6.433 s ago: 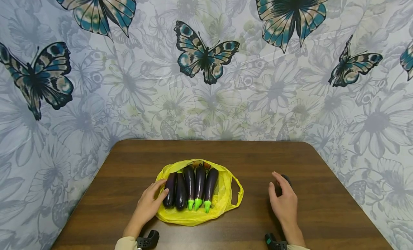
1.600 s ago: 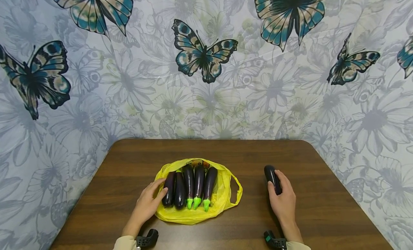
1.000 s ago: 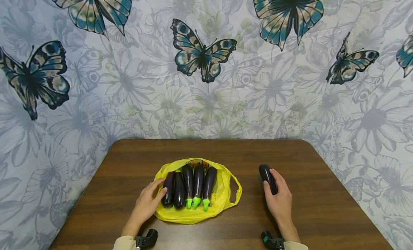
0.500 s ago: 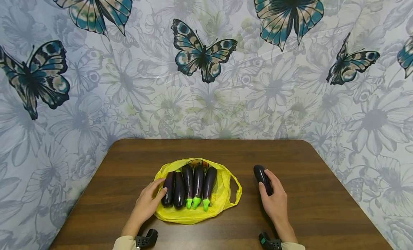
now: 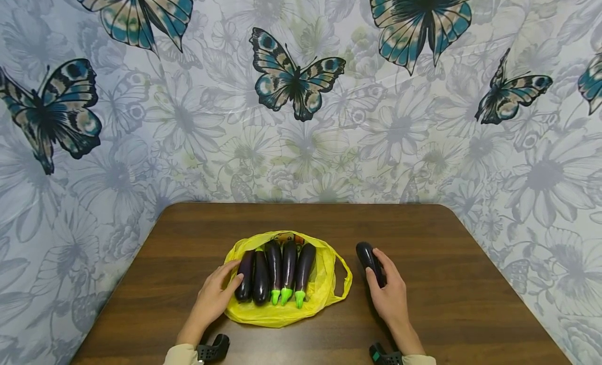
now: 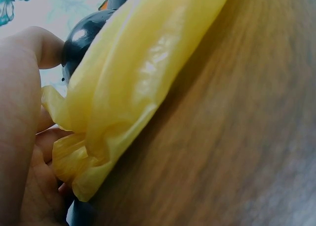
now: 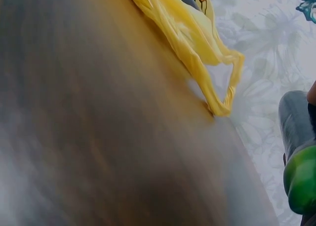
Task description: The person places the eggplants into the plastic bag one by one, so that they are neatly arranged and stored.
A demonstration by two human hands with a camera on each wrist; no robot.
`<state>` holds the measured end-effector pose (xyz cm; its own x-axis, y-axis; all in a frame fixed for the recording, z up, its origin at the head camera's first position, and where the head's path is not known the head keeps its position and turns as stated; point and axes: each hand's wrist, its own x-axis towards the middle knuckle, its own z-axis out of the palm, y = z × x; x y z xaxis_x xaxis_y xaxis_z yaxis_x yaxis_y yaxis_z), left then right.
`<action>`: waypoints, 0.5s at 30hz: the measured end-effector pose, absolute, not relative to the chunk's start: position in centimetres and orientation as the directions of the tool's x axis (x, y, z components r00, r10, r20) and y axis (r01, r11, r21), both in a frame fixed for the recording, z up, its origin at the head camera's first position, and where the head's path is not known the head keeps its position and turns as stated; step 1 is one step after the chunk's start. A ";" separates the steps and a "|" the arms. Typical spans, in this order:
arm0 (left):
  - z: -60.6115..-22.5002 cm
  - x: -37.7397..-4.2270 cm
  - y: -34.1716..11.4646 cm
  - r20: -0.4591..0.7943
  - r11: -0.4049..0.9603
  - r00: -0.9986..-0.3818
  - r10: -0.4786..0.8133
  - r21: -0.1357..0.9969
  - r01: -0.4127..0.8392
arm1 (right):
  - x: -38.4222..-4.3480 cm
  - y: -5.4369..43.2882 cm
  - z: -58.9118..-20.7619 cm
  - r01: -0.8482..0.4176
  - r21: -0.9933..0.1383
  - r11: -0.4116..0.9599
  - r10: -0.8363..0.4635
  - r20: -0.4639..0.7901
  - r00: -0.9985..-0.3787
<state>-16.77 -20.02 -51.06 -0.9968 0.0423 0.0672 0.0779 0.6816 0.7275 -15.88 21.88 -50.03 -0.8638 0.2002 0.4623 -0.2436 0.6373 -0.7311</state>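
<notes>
Several dark purple eggplants (image 5: 261, 281) lie side by side in an open yellow plastic bag (image 5: 282, 319) on the table, three with green stem ends toward me. My left hand (image 5: 213, 297) is at the bag's left side, its thumb against the leftmost eggplant (image 5: 245, 276). In the left wrist view the bag's crumpled edge (image 6: 81, 161) lies between that thumb and the curled fingers. To the right of the bag, my right hand (image 5: 390, 297) grips another eggplant (image 5: 369, 258). Its green stem end (image 7: 302, 179) shows in the right wrist view.
The brown wooden table (image 5: 470, 302) extends around the bag, with rounded far corners. A loop handle (image 5: 348, 286) of the bag sticks out toward the right hand. Behind the table hangs a floral cloth with butterflies (image 5: 298, 85). Both wrists wear black bands (image 5: 213, 348).
My right hand has taken hold of the eggplant at the right and moved it leftward, closer to the bag. The left hand and the bag stay in place.
</notes>
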 end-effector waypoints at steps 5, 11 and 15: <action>-51.2 -16.8 -20.0 0.079 0.679 -0.996 0.045 0.729 0.089 | -15.8 21.4 -50.2 -0.263 -0.731 0.630 0.182 0.468 -0.865; -51.2 -16.7 -20.0 0.089 0.674 -0.995 0.045 0.733 0.096 | -15.7 20.8 -50.1 -0.295 -0.729 0.618 0.159 0.483 -0.861; -51.3 -16.7 -20.0 0.099 0.673 -0.994 0.045 0.732 0.103 | -15.6 20.3 -50.0 -0.297 -0.730 0.616 0.151 0.479 -0.865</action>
<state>-16.68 -20.03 -51.26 -0.9941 0.0450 0.0987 0.1032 0.6733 0.7322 -15.62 20.25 -50.04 -0.8646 0.1510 0.4793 -0.2972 0.6155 -0.7300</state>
